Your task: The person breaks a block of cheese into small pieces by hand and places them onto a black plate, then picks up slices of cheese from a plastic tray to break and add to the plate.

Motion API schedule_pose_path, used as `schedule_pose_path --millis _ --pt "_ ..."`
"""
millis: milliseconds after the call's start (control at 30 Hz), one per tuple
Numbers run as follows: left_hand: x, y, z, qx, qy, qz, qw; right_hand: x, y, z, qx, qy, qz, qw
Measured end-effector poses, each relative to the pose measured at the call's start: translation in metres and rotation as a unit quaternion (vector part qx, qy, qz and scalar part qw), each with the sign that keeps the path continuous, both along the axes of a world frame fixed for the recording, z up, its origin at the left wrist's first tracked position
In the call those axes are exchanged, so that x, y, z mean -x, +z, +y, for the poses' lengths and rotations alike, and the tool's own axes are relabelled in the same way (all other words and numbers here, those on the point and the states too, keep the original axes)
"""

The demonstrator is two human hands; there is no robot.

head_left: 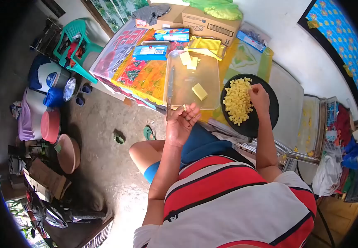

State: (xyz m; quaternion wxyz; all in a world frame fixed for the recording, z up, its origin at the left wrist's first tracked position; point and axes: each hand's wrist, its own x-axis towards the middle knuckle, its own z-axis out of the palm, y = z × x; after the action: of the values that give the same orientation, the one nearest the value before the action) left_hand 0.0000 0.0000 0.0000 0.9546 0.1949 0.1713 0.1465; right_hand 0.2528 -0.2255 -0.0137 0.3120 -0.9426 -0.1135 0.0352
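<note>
My right hand (260, 98) reaches over a round black pan (270, 118), its fingers pinched together at the edge of a heap of small yellow cheese cubes (237, 101). My left hand (182, 123) is turned palm up in front of the tray, fingers curled, with a small pale-yellow piece showing at the fingertips. A clear rectangular tray (187, 89) holds a cheese block (199, 91) and paler flat pieces (188, 60) at its far end. Along the tray's left side lies a knife (170, 87).
Blue boxes (150, 53) and a yellow plastic rack-like tool (205, 46) sit behind the tray. Cardboard boxes (210, 25) stand at the back of the table. A green chair (77, 47) is to the left; slippers (148, 132) and basins (68, 153) are on the floor.
</note>
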Motion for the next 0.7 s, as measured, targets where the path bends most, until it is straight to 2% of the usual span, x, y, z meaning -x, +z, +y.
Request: schedule_pose_path --millis 67,167,267,367,433,500,567,700 --pt "0.001 -0.001 0.001 0.002 0.001 0.003 1.0 -0.002 -0.005 -0.001 0.049 0.016 -0.003 0.999" --pt "0.001 -0.001 -0.002 0.003 0.008 0.021 1.0 -0.002 -0.017 -0.004 0.085 0.041 -0.084 0.992" --pt "-0.001 0.001 -0.003 0.018 0.013 0.03 0.999 0.009 -0.013 0.006 0.002 0.051 -0.184 0.982" --pt "-0.001 -0.004 -0.002 0.007 0.014 0.042 0.999 0.027 0.004 0.024 -0.085 0.108 -0.19 0.972" --pt "-0.002 -0.002 -0.003 -0.004 0.007 0.048 0.999 0.043 0.011 0.042 -0.194 0.191 -0.137 0.952" --pt "-0.004 0.0 -0.005 -0.028 0.003 0.064 0.998 0.071 0.028 0.058 -0.267 0.281 0.021 0.921" --pt "-0.006 0.002 -0.009 -0.069 0.002 0.089 0.994 0.1 0.043 0.069 -0.253 0.363 -0.005 0.897" --pt "-0.008 0.012 -0.02 -0.148 -0.006 0.1 0.984 0.131 0.046 0.087 -0.282 0.364 0.095 0.882"
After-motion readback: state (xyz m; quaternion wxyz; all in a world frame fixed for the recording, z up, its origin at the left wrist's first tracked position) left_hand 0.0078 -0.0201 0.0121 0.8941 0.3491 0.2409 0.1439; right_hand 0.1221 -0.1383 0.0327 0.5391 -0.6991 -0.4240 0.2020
